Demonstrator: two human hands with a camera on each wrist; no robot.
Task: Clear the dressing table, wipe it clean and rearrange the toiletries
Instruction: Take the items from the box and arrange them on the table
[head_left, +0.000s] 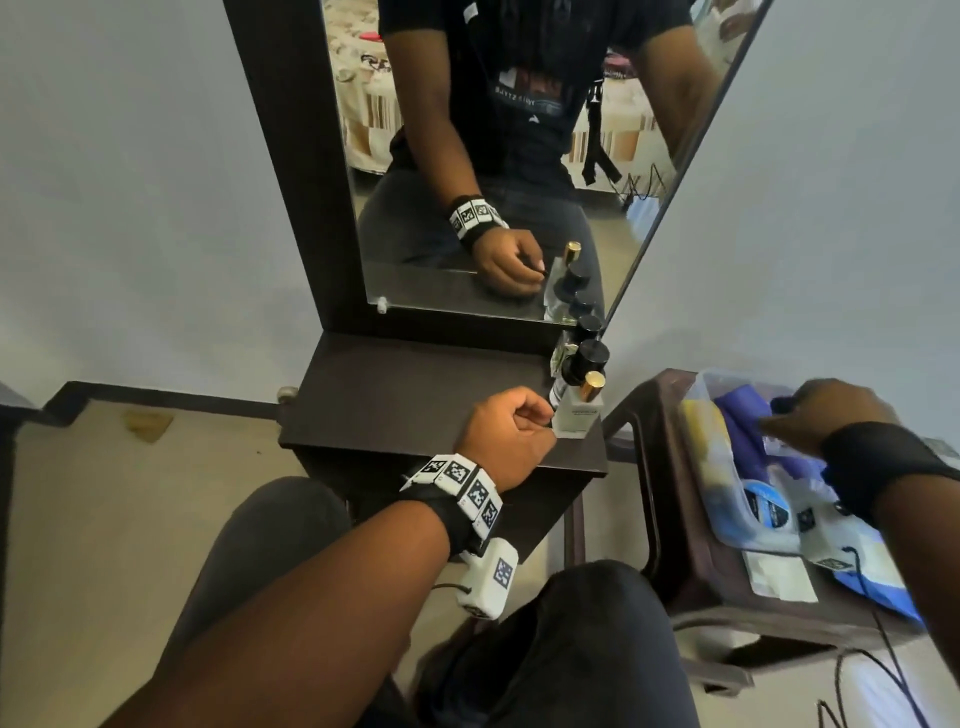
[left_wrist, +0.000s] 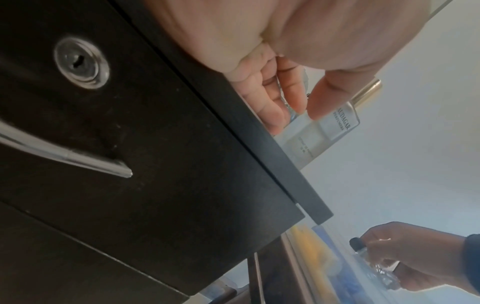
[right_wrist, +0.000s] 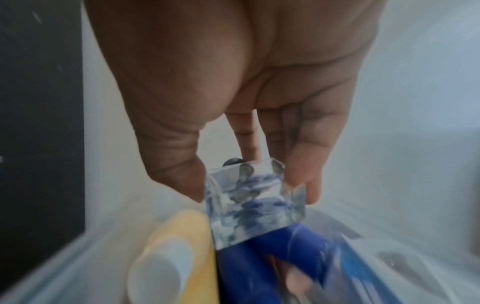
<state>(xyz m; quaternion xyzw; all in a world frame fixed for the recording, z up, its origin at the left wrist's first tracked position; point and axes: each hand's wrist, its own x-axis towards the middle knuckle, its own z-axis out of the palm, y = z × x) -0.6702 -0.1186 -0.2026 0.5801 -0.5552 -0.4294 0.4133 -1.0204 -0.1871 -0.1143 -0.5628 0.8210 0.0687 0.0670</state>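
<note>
**Toiletries split between desk and tub**

Toiletries stand in a row at the right edge of the dark desk (head_left: 395, 400), by the mirror (head_left: 467, 156): a gold-capped perfume bottle (head_left: 577, 410) in front, black-capped bottles (head_left: 584, 358) behind. The left hand (head_left: 506, 436) rests on the desk, its grip curled against the perfume bottle's side. The right hand (head_left: 826, 410) is over the clear plastic tub (head_left: 698, 415) on a brown stool (head_left: 675, 561), its grip pinching a small clear glass bottle (right_wrist: 253, 200) above a yellow tube (right_wrist: 179, 246) and blue containers (right_wrist: 280, 257).

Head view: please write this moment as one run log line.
left hand: beside gold-capped perfume bottle | right hand: holds clear glass bottle over plastic bin
</note>
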